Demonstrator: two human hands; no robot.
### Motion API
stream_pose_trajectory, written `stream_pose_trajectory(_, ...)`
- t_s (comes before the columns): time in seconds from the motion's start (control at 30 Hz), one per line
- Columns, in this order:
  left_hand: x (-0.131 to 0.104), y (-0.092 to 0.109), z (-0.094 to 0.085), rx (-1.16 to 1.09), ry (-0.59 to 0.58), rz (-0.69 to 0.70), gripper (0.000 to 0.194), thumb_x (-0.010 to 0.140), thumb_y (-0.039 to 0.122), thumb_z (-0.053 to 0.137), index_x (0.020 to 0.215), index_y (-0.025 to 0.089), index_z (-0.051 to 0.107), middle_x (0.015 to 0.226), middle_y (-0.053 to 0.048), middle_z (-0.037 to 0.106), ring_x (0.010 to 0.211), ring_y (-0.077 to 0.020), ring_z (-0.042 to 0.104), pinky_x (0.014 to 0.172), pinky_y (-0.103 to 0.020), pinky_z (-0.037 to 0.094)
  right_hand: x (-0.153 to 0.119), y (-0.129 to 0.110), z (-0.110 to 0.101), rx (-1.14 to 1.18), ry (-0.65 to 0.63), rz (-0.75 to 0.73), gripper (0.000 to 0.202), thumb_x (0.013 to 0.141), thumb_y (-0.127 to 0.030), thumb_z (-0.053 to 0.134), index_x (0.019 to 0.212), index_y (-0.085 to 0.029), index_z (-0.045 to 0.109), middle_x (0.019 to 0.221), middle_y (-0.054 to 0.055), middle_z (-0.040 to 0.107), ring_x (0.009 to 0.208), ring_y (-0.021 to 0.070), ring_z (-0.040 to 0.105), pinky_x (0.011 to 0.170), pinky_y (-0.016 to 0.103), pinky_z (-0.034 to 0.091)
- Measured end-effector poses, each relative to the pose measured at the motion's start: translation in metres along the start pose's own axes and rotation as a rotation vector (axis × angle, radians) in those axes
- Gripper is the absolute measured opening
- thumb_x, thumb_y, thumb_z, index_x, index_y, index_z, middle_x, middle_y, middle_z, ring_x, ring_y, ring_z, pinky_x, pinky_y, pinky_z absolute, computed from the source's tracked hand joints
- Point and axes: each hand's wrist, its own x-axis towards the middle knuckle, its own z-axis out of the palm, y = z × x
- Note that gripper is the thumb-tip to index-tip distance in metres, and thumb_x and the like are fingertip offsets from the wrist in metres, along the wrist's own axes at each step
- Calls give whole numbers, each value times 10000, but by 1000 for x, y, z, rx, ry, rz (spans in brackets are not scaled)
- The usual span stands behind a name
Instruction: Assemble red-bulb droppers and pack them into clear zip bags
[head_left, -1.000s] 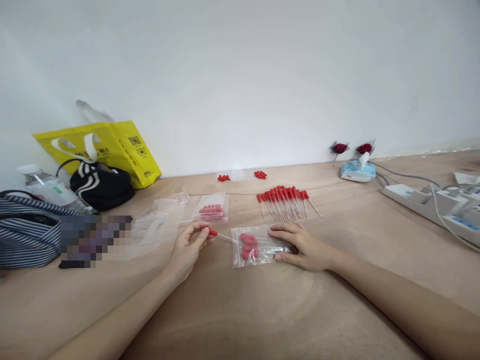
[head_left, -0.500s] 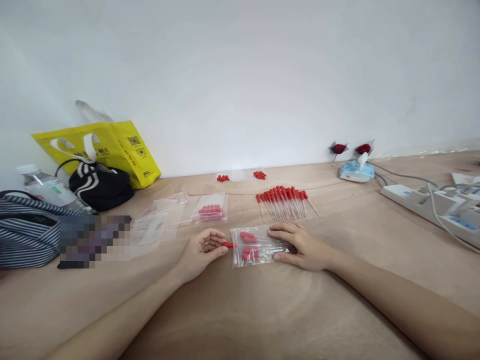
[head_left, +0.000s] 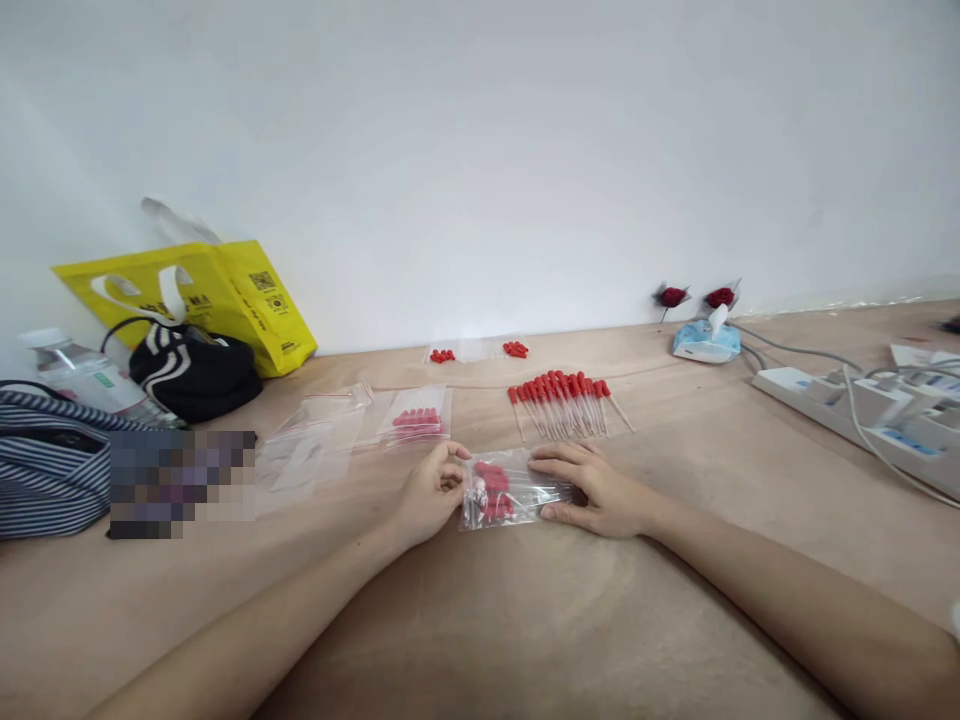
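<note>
A clear zip-lock bag point(head_left: 525, 505) lies flat on the table in front of me, with several red-bulbed droppers point(head_left: 493, 478) inside, bulbs toward its left end. My left hand point(head_left: 435, 492) is at the bag's left mouth, fingers curled and thumb tip inside the plastic, closed on a dropper whose bulb is mostly hidden there. Across the bag's right end rests my right hand point(head_left: 596, 490), fingers on top and thumb along the lower edge, holding it down. Just beyond, a row of loose droppers point(head_left: 562, 400) fans out, red bulbs away from me.
Left of the row lie a filled bag point(head_left: 416, 415) and flat clear bags point(head_left: 315, 435). Small bags of red bulbs point(head_left: 442, 356) sit by the wall. A yellow bag point(head_left: 277, 310), black pouch point(head_left: 195, 375) and bottle point(head_left: 94, 380) stand left; tissues point(head_left: 705, 345) and a power strip point(head_left: 825, 405) right.
My left hand has moved right, pushing the dropper that stuck out of the bag inside. The bulbs in the bag have shifted. My right hand stays on the bag.
</note>
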Motion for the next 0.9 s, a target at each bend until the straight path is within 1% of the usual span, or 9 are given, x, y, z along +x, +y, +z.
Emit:
stream_pose_trajectory(0.13,-1,3,3,109,67,-2,253,672,277,598,862,169,471,522,61,550,462,-90,474,478,-206,357,0,-2,0,-7,45,3,489,789,-498,495,1182,-209,507,1203,108,505,1100,239,451,920,423,324)
stream_pose_trajectory(0.3,-1,5,0,50,22,-32,297,599,268,652,825,161,494,565,57,512,490,-88,461,499,-209,371,0,-3,0,34,35,-18,404,817,-454,478,1147,-230,540,1141,88,542,1048,217,488,899,408,343)
stream_pose_trajectory(0.43,7,5,-9,37,190,-29,260,575,198,614,824,160,554,681,30,496,621,-110,501,598,-225,400,0,-3,0,72,11,-13,430,815,-453,483,1176,-222,518,1147,99,536,1045,218,486,887,403,355)
stream_pose_trajectory(0.5,14,7,-12,71,203,-44,241,606,250,608,824,154,570,748,-3,536,708,-139,527,653,-244,411,0,-2,0,78,4,-19,443,810,-455,490,1186,-221,508,1152,98,534,1054,219,481,891,403,352)
stream_pose_trajectory(0.57,22,11,-12,162,95,-59,293,612,330,630,835,146,584,759,-19,566,712,-155,534,642,-251,411,1,-3,-1,86,-4,-31,449,807,-453,498,1192,-221,501,1153,90,536,1064,214,478,904,400,343)
stream_pose_trajectory(0.67,36,19,-12,359,-142,-102,395,542,413,692,830,157,601,638,21,550,581,-137,497,523,-222,355,1,-3,-1,100,-10,-47,455,801,-455,508,1190,-219,499,1151,82,542,1075,211,474,919,398,332)
stream_pose_trajectory(0.73,42,24,-13,435,-279,-160,388,517,451,701,757,163,602,558,44,511,519,-122,452,467,-208,297,1,-3,-1,106,-15,-52,454,800,-458,508,1186,-220,501,1150,82,544,1075,210,475,921,398,331)
stream_pose_trajectory(0.8,43,28,-14,449,-362,-191,368,533,478,684,693,163,582,534,48,491,507,-114,424,453,-202,269,1,-2,-1,108,-20,-55,457,801,-456,508,1195,-225,492,1153,82,542,1074,210,477,921,401,330)
stream_pose_trajectory(0.9,35,29,-16,386,-392,-117,334,591,464,649,679,166,526,583,49,486,540,-105,405,476,-194,278,1,-2,-1,109,-26,-60,485,802,-453,509,1227,-224,461,1164,88,536,1078,214,474,919,404,333)
